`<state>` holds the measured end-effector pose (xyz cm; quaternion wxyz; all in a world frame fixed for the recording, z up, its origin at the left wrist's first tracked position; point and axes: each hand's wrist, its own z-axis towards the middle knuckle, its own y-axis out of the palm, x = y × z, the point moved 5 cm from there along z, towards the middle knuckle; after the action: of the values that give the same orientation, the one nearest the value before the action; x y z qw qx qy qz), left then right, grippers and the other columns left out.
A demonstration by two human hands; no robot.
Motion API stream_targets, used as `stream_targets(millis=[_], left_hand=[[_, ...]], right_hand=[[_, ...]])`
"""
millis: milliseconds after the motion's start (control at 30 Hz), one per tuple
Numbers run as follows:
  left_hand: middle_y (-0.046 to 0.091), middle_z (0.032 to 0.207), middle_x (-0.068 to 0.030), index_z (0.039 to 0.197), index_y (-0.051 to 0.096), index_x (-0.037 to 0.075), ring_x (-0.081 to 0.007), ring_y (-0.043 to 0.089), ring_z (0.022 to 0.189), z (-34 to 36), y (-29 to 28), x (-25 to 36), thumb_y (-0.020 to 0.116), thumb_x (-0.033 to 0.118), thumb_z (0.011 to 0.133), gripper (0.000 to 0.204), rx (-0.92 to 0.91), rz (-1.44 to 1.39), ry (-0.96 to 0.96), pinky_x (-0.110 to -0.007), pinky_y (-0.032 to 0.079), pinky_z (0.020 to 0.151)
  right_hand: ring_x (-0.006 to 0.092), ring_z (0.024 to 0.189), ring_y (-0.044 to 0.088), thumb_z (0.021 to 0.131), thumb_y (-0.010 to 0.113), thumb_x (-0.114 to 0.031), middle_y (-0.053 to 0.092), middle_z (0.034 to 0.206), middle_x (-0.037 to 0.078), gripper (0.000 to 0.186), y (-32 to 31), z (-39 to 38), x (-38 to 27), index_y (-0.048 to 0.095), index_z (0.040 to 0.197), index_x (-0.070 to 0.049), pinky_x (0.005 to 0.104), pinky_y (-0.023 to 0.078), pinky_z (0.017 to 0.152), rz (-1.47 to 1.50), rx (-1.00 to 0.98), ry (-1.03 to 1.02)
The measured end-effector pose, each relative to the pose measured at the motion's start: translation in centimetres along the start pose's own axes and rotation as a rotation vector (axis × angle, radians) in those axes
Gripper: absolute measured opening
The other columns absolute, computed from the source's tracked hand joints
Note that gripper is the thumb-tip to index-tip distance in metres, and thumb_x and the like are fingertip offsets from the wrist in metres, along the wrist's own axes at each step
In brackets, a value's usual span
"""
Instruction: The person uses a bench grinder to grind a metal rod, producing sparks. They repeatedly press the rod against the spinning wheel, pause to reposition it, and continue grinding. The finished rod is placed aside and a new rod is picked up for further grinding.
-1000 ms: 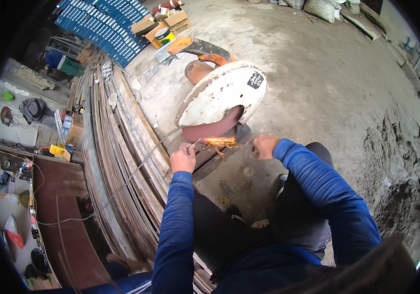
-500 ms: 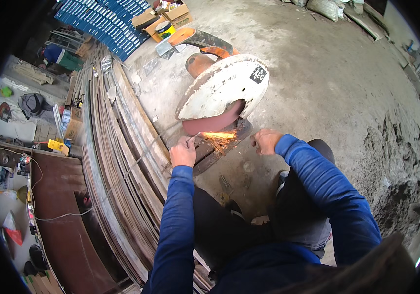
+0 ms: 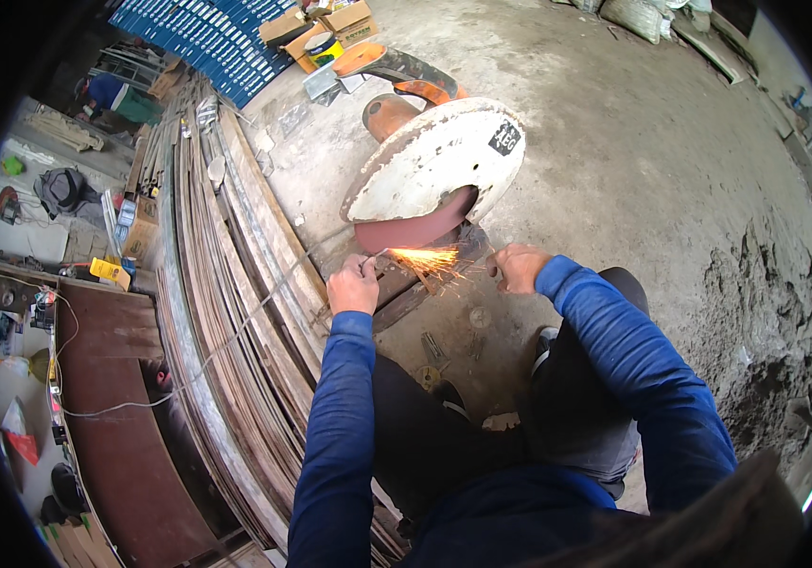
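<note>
Sparks (image 3: 423,260) fan wider than a second ago; my left fingers (image 3: 365,266) pinch a thin rod (image 3: 383,252) at the blurred reddish disc (image 3: 414,227), near the dark base's (image 3: 404,305) left edge; whether my curled right fingers (image 3: 501,258) hold anything, I cannot tell.

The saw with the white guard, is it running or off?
Running: orange sparks spray at the lower edge of its reddish disc.

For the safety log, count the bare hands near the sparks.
2: the left hand, left of the sparks, and the right hand, to their right.
</note>
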<state>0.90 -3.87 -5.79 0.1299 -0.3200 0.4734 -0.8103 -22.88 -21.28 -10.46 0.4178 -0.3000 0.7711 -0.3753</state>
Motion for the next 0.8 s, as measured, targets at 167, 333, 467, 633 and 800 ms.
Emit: stream_targets(millis=[167, 333, 467, 633, 800], left_hand=[[0.068, 0.077, -0.0197, 0.084, 0.07, 0.01, -0.0409, 0.066, 0.074, -0.1, 0.0, 0.1, 0.067, 0.027, 0.087, 0.018, 0.005, 0.03, -0.023, -0.05, 0.052, 0.069], [0.068, 0.076, -0.0204, 0.085, 0.069, 0.01, -0.0415, 0.066, 0.074, 0.0, 0.0, 0.1, 0.066, 0.028, 0.087, 0.018, 0.021, 0.025, 0.008, -0.051, 0.052, 0.069], [0.068, 0.077, -0.0208, 0.085, 0.069, 0.01, -0.0418, 0.066, 0.075, 0.2, 0.1, 0.0, 0.065, 0.028, 0.087, 0.019, 0.007, 0.017, -0.025, -0.051, 0.052, 0.071], [0.068, 0.078, -0.0208, 0.087, 0.069, 0.01, -0.042, 0.066, 0.075, 0.0, 0.0, 0.2, 0.065, 0.028, 0.088, 0.019, -0.004, 0.022, -0.056, -0.051, 0.052, 0.072], [0.068, 0.076, -0.0196, 0.086, 0.071, 0.009, -0.0389, 0.067, 0.075, 0.1, 0.0, 0.1, 0.069, 0.026, 0.084, 0.017, -0.018, 0.031, -0.087, -0.047, 0.053, 0.07]], right_hand=[[0.0329, 0.099, 0.066, 0.07, 0.073, -0.02, 0.071, 0.101, 0.016, 0.037, 0.1, 0.0, 0.2, 0.072, 0.105, -0.008, 0.0405, 0.053, 0.085, 0.022, 0.001, -0.023], [0.034, 0.097, 0.067, 0.071, 0.073, -0.02, 0.071, 0.098, 0.018, 0.035, 0.2, 0.1, 0.6, 0.072, 0.104, -0.008, 0.0414, 0.053, 0.085, 0.033, 0.009, -0.041], [0.0329, 0.09, 0.068, 0.074, 0.072, -0.02, 0.071, 0.089, 0.016, 0.035, 0.4, 0.1, 0.9, 0.068, 0.105, -0.006, 0.0421, 0.053, 0.08, 0.014, 0.001, -0.049], [0.0349, 0.098, 0.066, 0.074, 0.07, -0.021, 0.07, 0.099, 0.018, 0.032, 0.5, 0.1, 1.2, 0.071, 0.104, -0.01, 0.0433, 0.053, 0.085, 0.043, -0.01, -0.028], [0.0354, 0.098, 0.066, 0.074, 0.07, -0.022, 0.07, 0.1, 0.019, 0.033, 0.5, 0.1, 1.4, 0.07, 0.105, -0.011, 0.043, 0.052, 0.086, 0.052, -0.016, -0.012]])
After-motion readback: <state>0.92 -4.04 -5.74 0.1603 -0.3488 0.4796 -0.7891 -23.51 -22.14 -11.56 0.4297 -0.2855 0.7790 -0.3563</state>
